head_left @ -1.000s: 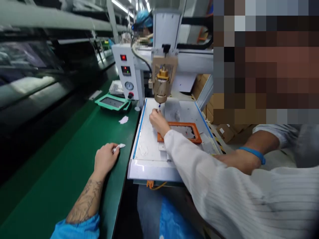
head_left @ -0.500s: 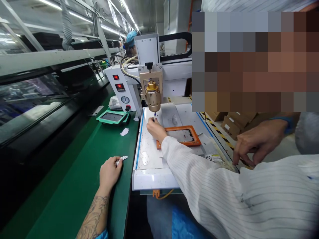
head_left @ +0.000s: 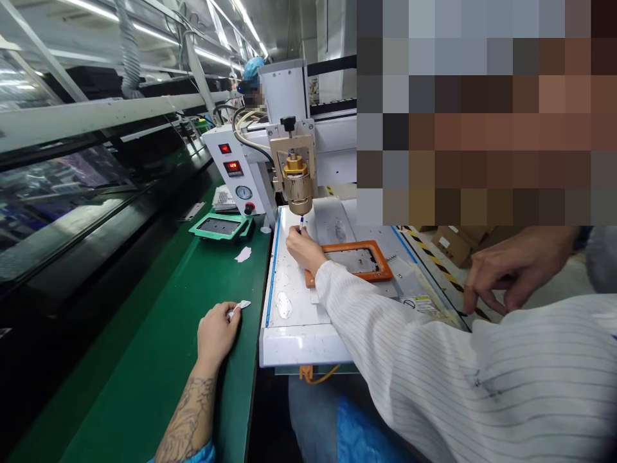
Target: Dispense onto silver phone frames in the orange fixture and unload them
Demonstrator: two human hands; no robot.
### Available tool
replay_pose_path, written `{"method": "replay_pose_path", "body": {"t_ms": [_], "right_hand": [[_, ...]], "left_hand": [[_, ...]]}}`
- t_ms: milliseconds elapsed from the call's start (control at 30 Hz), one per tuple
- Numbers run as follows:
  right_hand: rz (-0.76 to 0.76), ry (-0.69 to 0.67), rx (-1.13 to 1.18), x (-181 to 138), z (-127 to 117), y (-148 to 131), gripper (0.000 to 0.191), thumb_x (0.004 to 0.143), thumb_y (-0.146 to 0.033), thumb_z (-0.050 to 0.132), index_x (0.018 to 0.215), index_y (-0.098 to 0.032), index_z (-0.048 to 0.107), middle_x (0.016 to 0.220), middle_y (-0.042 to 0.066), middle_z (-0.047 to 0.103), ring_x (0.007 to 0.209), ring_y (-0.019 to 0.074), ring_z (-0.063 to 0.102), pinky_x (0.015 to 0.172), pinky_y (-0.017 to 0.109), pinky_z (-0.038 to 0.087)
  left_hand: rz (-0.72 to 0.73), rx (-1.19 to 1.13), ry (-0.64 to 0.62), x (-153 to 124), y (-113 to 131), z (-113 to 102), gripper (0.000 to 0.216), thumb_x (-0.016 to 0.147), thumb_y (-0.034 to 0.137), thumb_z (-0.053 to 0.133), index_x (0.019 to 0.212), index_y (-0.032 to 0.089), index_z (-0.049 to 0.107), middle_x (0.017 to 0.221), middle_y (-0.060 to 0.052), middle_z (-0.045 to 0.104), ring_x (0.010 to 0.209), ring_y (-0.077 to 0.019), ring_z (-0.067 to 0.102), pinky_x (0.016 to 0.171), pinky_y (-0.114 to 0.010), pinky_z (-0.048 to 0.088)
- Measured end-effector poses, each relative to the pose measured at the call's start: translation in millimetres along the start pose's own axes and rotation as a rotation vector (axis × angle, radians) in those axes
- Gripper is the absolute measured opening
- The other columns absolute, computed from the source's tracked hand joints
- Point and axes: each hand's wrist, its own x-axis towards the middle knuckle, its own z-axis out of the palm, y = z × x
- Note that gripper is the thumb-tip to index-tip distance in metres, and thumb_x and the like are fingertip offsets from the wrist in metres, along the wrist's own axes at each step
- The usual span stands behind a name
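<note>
Pinching one small white swab (head_left: 240,307) between thumb and curled fingers, the person's left hand (head_left: 216,331) rests knuckles-up on the green belt (head_left: 144,360), just beside the near left corner of the white machine bed (head_left: 289,321). The fingers are clenched around the swab's stem and its flat white tip pokes out toward the bed. The person's right hand is out of view, so only one of their own hands can be counted.

Two other hands show, neither belonging to the person. One, a co-worker's hand (head_left: 299,247) at the end of a white striped sleeve (head_left: 434,360), reaches across the bed and holds one thin blue-tipped tool (head_left: 301,223) upright just under the single brass dispensing head (head_left: 296,183). The second hand (head_left: 511,270) hangs with fingers bent downward over the right edge of the bed, well apart from the first; whether it grips anything cannot be told.

One orange frame (head_left: 351,245) lies flat on the bed, touching the co-worker's wrist. On the belt farther off lie one loose white scrap (head_left: 243,254) and one green tray (head_left: 197,228). Behind the tray stands the white control box (head_left: 226,138), carrying two red readouts and one round gauge (head_left: 243,192).
</note>
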Motion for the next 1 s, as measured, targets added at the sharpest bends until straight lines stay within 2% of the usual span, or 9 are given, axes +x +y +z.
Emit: {"method": "replay_pose_path", "body": {"t_ms": [233,433,633,767,900,1000], "right_hand": [[0.020,0.014,0.019,-1.1,-2.6,0.4,0.017,0.078,0.000,0.059,0.078,-0.010,0.071,0.079,0.007,0.072,0.084,0.0218,0.064,0.078,0.043,0.058],[0.044,0.036,0.033,0.3,1.6,-1.6,0.027,0.079,0.006,0.051,0.080,-0.011,0.072,0.080,0.006,0.072,0.084,0.0217,0.064,0.077,0.044,0.057],[0.063,0.049,0.065,0.7,4.7,-4.3,0.022,0.079,0.003,0.055,0.081,-0.010,0.072,0.081,0.008,0.073,0.085,0.0224,0.064,0.073,0.042,0.058],[0.049,0.036,0.063,1.6,5.7,-4.5,0.025,0.080,0.005,0.053,0.079,-0.012,0.072,0.078,0.005,0.071,0.084,0.0216,0.064,0.076,0.043,0.058],[0.066,0.021,0.085,2.7,4.8,-4.3,0.029,0.077,0.012,0.051,0.083,-0.007,0.072,0.082,0.007,0.072,0.088,0.0206,0.065,0.080,0.040,0.058],[0.072,0.004,0.111,2.9,3.0,-4.0,0.028,0.078,0.010,0.051,0.085,-0.008,0.073,0.084,0.008,0.072,0.089,0.0212,0.065,0.080,0.041,0.058]], "left_hand": [[0.004,-0.001,0.004,-0.1,-0.3,0.1,0.031,0.097,0.043,0.046,0.099,0.024,0.070,0.101,-0.005,0.074,0.096,-0.0253,0.066,0.077,-0.034,0.041],[0.005,0.002,0.000,-1.2,0.9,-1.5,0.033,0.098,0.044,0.045,0.100,0.024,0.071,0.101,-0.006,0.074,0.095,-0.0254,0.066,0.076,-0.034,0.041],[0.008,0.002,-0.003,-1.8,2.2,-2.5,0.032,0.098,0.044,0.045,0.100,0.025,0.071,0.101,-0.005,0.074,0.095,-0.0247,0.066,0.076,-0.034,0.041],[0.007,0.004,-0.002,-1.5,2.6,-2.4,0.033,0.098,0.044,0.044,0.101,0.024,0.071,0.102,-0.006,0.074,0.095,-0.0249,0.066,0.076,-0.034,0.041],[0.007,0.009,-0.005,-1.2,2.4,-2.5,0.033,0.098,0.044,0.044,0.101,0.024,0.071,0.104,-0.006,0.074,0.096,-0.0254,0.066,0.077,-0.035,0.041],[0.009,0.012,-0.004,-1.2,2.1,-2.5,0.033,0.098,0.043,0.045,0.101,0.024,0.071,0.103,-0.006,0.074,0.097,-0.0256,0.066,0.078,-0.035,0.041]]}}
